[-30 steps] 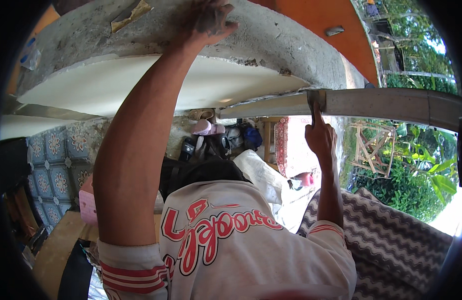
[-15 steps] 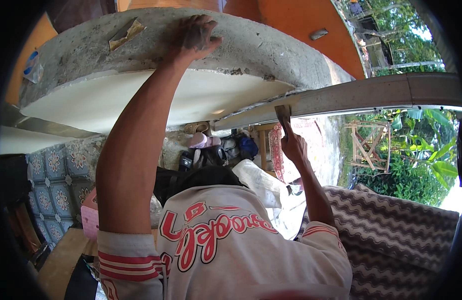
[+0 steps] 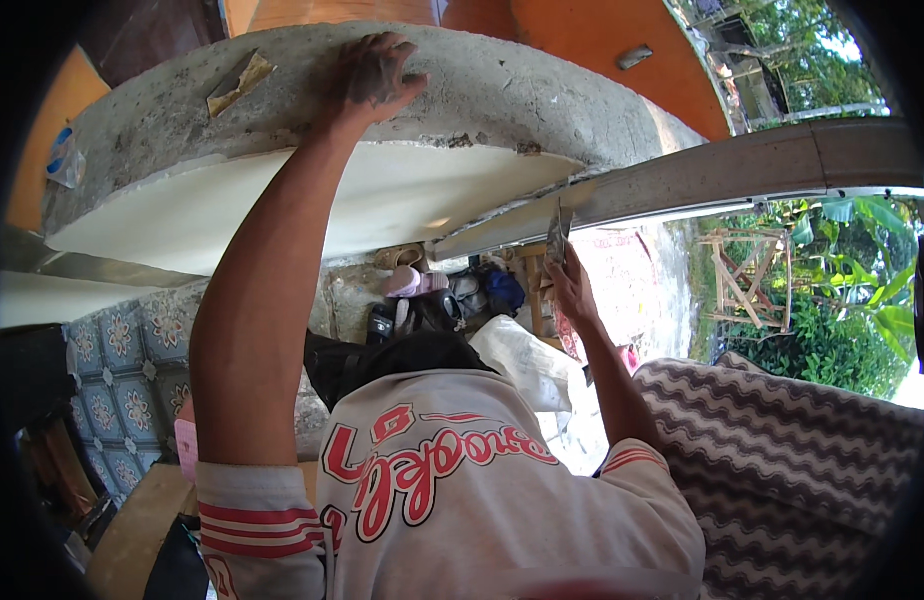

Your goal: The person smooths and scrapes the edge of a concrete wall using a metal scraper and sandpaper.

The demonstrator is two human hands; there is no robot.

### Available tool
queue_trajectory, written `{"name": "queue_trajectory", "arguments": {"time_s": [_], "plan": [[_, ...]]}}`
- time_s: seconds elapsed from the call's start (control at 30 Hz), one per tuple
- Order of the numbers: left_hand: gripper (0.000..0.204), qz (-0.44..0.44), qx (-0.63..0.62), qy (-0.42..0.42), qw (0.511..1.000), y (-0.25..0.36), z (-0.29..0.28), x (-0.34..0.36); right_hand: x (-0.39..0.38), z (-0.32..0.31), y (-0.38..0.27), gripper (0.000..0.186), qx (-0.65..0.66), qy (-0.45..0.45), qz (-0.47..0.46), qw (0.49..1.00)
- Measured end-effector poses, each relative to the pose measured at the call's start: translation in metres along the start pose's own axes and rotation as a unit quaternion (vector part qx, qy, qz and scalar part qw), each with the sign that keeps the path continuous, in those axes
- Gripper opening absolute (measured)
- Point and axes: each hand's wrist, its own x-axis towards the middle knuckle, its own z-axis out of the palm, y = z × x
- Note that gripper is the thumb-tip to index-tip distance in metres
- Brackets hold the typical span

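Observation:
My left hand [image 3: 370, 78] lies flat with fingers spread on a rough grey concrete slab [image 3: 502, 95], holding nothing. Below the slab's edge runs a smooth cream plastered surface [image 3: 312, 205]. My right hand [image 3: 574, 292] grips a small metal scraper [image 3: 558, 233] with its blade upright. The blade touches the spot where the plastered surface meets a long grey beam [image 3: 722, 175]. My white shirt with red lettering [image 3: 452, 490] fills the lower middle.
A torn scrap [image 3: 238, 82] lies on the slab left of my left hand. Orange wall [image 3: 572, 30] rises behind. Below are blue patterned tiles [image 3: 122, 370], sandals [image 3: 412, 282], a white sack [image 3: 527, 365], zigzag fabric [image 3: 792, 450], and a wooden frame [image 3: 744, 275] by greenery.
My right hand has slid the scraper leftward along the beam toward the corner of the plastered surface. My left hand stays on the concrete slab.

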Motion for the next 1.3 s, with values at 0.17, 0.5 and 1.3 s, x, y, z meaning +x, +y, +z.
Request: {"name": "queue_trajectory", "arguments": {"time_s": [0.17, 0.5, 1.3], "plan": [[0.052, 0.002, -0.012, 0.001, 1.000, 0.003, -0.001, 0.003, -0.001, 0.017, 0.007, 0.032, 0.573, -0.078, 0.198, 0.791], [0.049, 0.020, -0.007, 0.034, 0.999, -0.003, 0.002, 0.001, -0.005, 0.031, 0.002, 0.028, 0.722, -0.114, 0.213, 0.648], [0.049, 0.053, 0.021, -0.015, 0.998, -0.006, -0.008, 0.004, -0.017, 0.092, 0.068, 0.033, 0.684, -0.125, 0.359, 0.622]]}}
